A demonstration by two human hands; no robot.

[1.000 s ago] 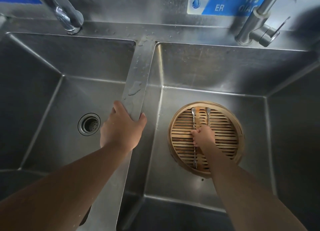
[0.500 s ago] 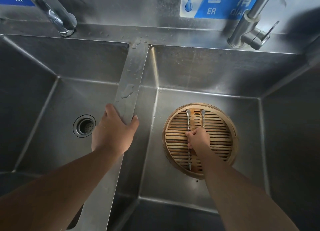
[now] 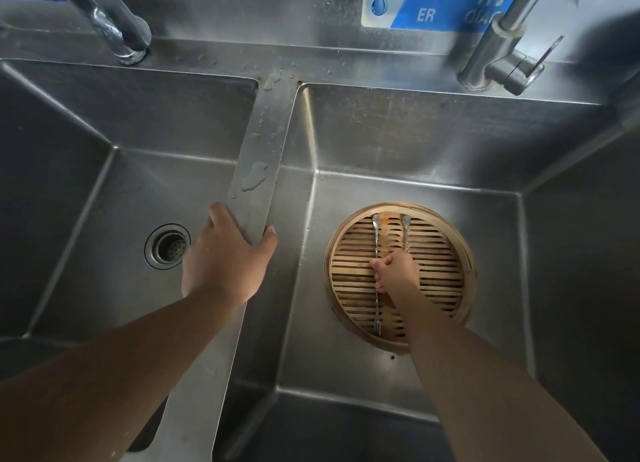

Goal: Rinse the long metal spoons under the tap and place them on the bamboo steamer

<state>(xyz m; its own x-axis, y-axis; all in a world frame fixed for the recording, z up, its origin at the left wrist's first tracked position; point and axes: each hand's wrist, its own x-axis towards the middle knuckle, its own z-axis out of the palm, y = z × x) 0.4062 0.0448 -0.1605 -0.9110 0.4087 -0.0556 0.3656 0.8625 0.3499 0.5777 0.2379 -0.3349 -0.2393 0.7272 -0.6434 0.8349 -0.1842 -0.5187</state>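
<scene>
Spoons on steamer in steel sink, clamped in right hand grip; left hand clasps divider.

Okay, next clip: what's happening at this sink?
A person leans over a double sink. Their right hand curls around two long metal spoons lying on the bamboo steamer in the right basin, spoon bowls pointing away. Their left hand holds the sink divider. No running water is visible.

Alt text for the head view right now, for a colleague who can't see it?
The right hand grips two long metal spoons lying on the round bamboo steamer in the right steel sink basin; left hand grips the wet steel divider between basins.
</scene>
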